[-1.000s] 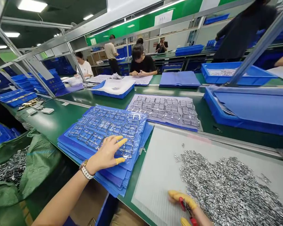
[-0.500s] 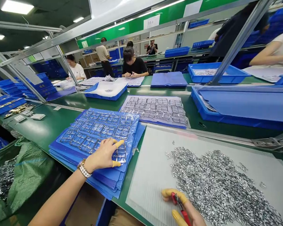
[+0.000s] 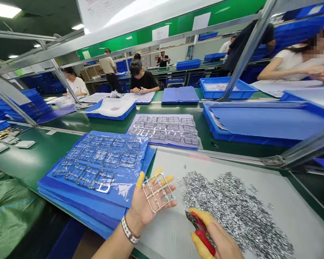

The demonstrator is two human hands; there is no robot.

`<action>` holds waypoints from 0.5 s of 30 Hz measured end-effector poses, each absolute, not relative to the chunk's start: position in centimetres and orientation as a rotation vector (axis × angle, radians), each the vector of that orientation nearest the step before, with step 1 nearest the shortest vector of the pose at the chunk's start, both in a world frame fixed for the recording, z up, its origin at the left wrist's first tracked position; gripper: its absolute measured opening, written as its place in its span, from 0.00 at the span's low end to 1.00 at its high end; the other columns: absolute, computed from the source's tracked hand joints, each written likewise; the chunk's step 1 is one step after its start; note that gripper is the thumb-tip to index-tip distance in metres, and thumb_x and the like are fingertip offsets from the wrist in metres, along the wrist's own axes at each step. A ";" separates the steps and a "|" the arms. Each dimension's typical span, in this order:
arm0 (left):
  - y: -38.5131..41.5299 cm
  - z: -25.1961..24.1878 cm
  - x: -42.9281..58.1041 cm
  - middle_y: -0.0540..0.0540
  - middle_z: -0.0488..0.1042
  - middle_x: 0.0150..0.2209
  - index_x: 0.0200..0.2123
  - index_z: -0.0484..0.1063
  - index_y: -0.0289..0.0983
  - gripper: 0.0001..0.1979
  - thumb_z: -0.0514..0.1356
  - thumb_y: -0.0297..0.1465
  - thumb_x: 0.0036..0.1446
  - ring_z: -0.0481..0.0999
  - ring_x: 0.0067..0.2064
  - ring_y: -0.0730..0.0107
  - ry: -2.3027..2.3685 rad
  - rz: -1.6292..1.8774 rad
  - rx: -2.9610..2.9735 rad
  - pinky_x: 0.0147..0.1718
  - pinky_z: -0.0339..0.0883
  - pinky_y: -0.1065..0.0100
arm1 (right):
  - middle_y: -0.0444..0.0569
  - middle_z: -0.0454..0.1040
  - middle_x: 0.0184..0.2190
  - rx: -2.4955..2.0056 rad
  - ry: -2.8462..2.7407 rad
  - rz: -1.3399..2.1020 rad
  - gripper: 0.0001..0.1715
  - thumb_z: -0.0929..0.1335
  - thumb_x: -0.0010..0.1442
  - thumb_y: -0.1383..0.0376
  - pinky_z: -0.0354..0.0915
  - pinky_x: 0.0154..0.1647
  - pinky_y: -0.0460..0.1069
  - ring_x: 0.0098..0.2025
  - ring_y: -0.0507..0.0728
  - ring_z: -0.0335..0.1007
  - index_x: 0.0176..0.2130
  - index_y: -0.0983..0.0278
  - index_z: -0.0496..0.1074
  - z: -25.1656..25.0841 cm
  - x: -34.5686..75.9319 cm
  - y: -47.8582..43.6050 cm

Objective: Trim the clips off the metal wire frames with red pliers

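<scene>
Your left grip [image 3: 147,205] is released: the palm faces up, the fingers are spread, and yellow finger cots [image 3: 140,179] cover the fingertips. A silver metal lattice frame [image 3: 158,187] lies across this palm, held above the edge of a pale plastic sheet [image 3: 299,216].

Your right grip [image 3: 210,233] is clenched on red-handled cutters [image 3: 201,230], with the jaws toward the left grip. It sits just beside the frame, at the edge of a heap of small silver metal pieces [image 3: 226,208] spread over the sheet.

To the left of the sheet, on the green surface [image 3: 21,154], is a stack of blue folders [image 3: 70,203]. Its top layer carries more lattice frames [image 3: 102,162] under clear plastic film. Beyond the sheet, further frames lie in rows on a grey mat [image 3: 163,131]. To the right of the mat is a blue crate [image 3: 259,122] with a blue cover. A green sack [image 3: 10,212] lies below the surface at left. A co-worker [image 3: 143,81] sits across the line.
</scene>
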State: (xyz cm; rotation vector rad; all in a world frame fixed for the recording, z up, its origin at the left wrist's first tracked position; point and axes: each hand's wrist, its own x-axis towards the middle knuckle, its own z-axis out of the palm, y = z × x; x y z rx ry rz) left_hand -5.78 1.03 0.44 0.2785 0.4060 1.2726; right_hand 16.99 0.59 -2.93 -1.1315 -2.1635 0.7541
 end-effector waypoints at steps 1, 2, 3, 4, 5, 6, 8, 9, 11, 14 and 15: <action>1.7 -0.1 -4.7 0.35 0.66 0.58 0.63 0.56 0.41 0.33 0.44 0.52 0.60 0.68 0.55 0.47 0.413 1.246 0.230 0.46 0.63 0.48 | 0.49 0.74 0.44 -1.139 -2.193 0.646 0.19 0.62 0.60 0.61 0.70 0.40 0.49 0.41 0.56 0.73 0.51 0.57 0.66 -2.0 16.9 1.3; 2.2 -0.7 -3.8 0.35 0.69 0.56 0.62 0.58 0.40 0.33 0.45 0.52 0.60 0.70 0.53 0.48 0.432 1.232 0.192 0.45 0.64 0.51 | 0.50 0.74 0.43 -1.154 -2.233 0.557 0.19 0.62 0.60 0.62 0.69 0.41 0.51 0.42 0.57 0.72 0.51 0.58 0.66 -1.1 16.7 1.9; 2.7 -1.2 -3.0 0.35 0.70 0.54 0.61 0.59 0.39 0.32 0.47 0.51 0.60 0.72 0.50 0.50 0.459 1.235 0.163 0.43 0.65 0.54 | 0.50 0.74 0.41 -1.181 -2.277 0.483 0.19 0.62 0.59 0.62 0.69 0.42 0.52 0.41 0.58 0.72 0.51 0.59 0.67 -0.4 16.4 2.4; 3.1 -1.7 -2.3 0.36 0.72 0.53 0.61 0.60 0.39 0.32 0.48 0.50 0.59 0.73 0.48 0.51 0.491 1.251 0.143 0.42 0.66 0.56 | 0.50 0.75 0.38 -1.210 -2.337 0.436 0.18 0.62 0.59 0.63 0.68 0.41 0.53 0.40 0.58 0.72 0.49 0.60 0.68 0.2 15.9 2.9; 3.4 -2.1 -1.8 0.36 0.72 0.52 0.61 0.60 0.38 0.32 0.49 0.50 0.59 0.74 0.47 0.53 0.524 1.271 0.131 0.43 0.65 0.58 | 0.50 0.74 0.36 -1.243 -2.395 0.398 0.18 0.62 0.58 0.64 0.68 0.41 0.54 0.38 0.59 0.72 0.49 0.60 0.69 0.6 15.4 3.3; 3.6 -2.4 -1.4 0.37 0.73 0.52 0.61 0.61 0.38 0.32 0.50 0.49 0.59 0.75 0.46 0.55 0.556 1.294 0.125 0.43 0.65 0.59 | 0.50 0.74 0.35 -1.280 -2.442 0.369 0.20 0.63 0.57 0.64 0.67 0.41 0.55 0.38 0.59 0.71 0.49 0.61 0.69 0.8 14.9 3.7; 3.9 -2.7 -1.1 0.37 0.73 0.52 0.61 0.61 0.37 0.31 0.50 0.48 0.60 0.74 0.47 0.57 0.607 1.330 0.135 0.46 0.64 0.60 | 0.51 0.75 0.35 -1.359 -2.504 0.317 0.22 0.63 0.57 0.65 0.66 0.41 0.56 0.39 0.61 0.71 0.52 0.62 0.68 0.9 13.8 4.4; 4.0 -2.8 -1.1 0.37 0.72 0.52 0.61 0.61 0.37 0.31 0.50 0.48 0.60 0.74 0.47 0.57 0.626 1.338 0.149 0.47 0.64 0.60 | 0.51 0.75 0.36 -1.396 -2.519 0.295 0.23 0.63 0.57 0.65 0.65 0.42 0.56 0.39 0.61 0.71 0.53 0.62 0.68 0.8 13.4 4.7; 4.1 -3.0 -1.3 0.37 0.72 0.53 0.61 0.61 0.37 0.31 0.49 0.48 0.60 0.73 0.49 0.56 0.650 1.349 0.181 0.49 0.63 0.58 | 0.53 0.75 0.38 -1.451 -2.536 0.278 0.23 0.63 0.58 0.64 0.64 0.42 0.56 0.40 0.62 0.71 0.53 0.63 0.67 0.6 12.7 5.2; 4.3 -3.2 -1.6 0.37 0.71 0.53 0.61 0.61 0.37 0.32 0.48 0.49 0.60 0.72 0.51 0.54 0.647 1.359 0.217 0.52 0.60 0.55 | 0.55 0.75 0.41 -1.480 -2.560 0.321 0.23 0.64 0.58 0.63 0.64 0.43 0.56 0.42 0.63 0.70 0.53 0.65 0.68 0.4 12.0 5.7; 4.4 -3.3 -1.6 0.37 0.71 0.53 0.61 0.61 0.37 0.32 0.48 0.49 0.60 0.72 0.51 0.54 0.640 1.362 0.222 0.53 0.60 0.55 | 0.55 0.75 0.42 -1.482 -2.567 0.339 0.23 0.64 0.58 0.64 0.63 0.43 0.56 0.43 0.63 0.70 0.52 0.65 0.68 0.4 11.8 5.7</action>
